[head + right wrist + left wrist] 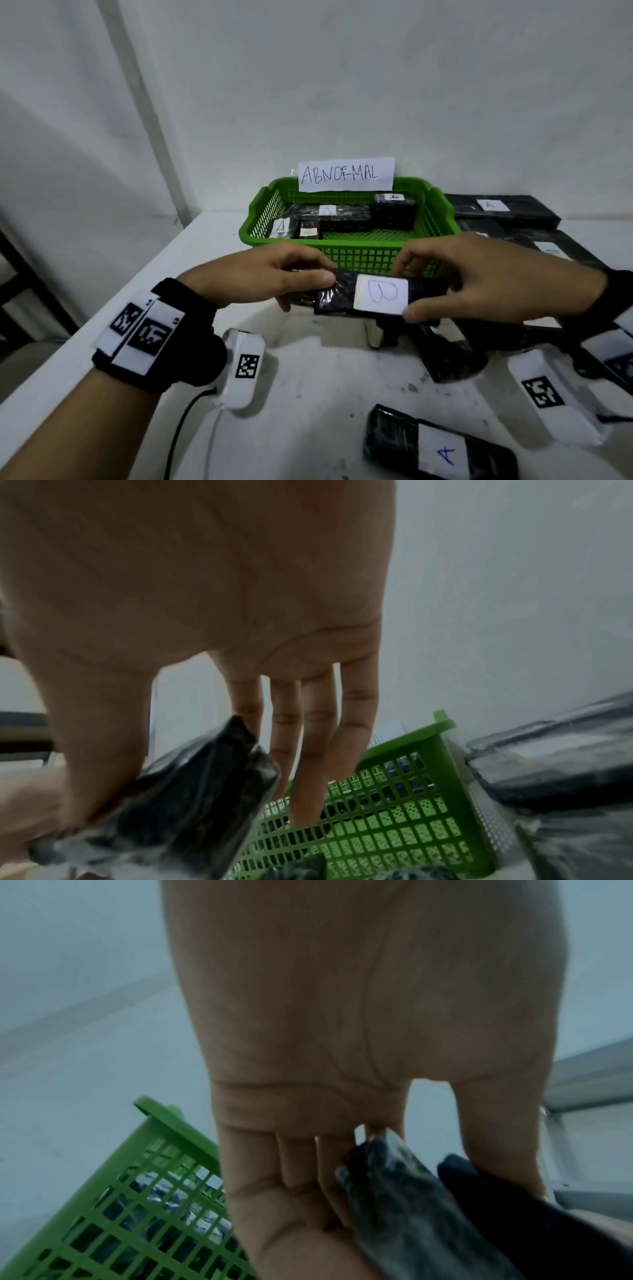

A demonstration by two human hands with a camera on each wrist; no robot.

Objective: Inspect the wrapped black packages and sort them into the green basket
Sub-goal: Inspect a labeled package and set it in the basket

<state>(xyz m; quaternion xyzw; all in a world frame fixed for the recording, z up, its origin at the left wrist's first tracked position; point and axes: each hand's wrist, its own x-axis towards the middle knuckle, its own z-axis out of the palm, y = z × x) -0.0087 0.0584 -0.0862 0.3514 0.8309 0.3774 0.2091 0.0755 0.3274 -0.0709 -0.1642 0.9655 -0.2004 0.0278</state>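
A wrapped black package (332,294) with a white label marked B is held level above the table, just in front of the green basket (442,212). My left hand (274,277) pinches its left end between thumb and fingers. My right hand (479,277) pinches its right end, thumb on the label's corner. In the left wrist view the package (404,1191) lies between thumb and fingers, with the basket (164,1177) to the left. In the right wrist view the package (205,777) sits under the thumb and the basket (411,804) lies beyond the fingers. Several packages labelled A lie inside the basket.
A paper sign reading ABNORMAL (346,174) stands on the basket's back rim. More wrapped black packages (503,207) are stacked at the right by the wall. Another package labelled A (438,448) lies near the front edge. The white table (308,394) ends at the left.
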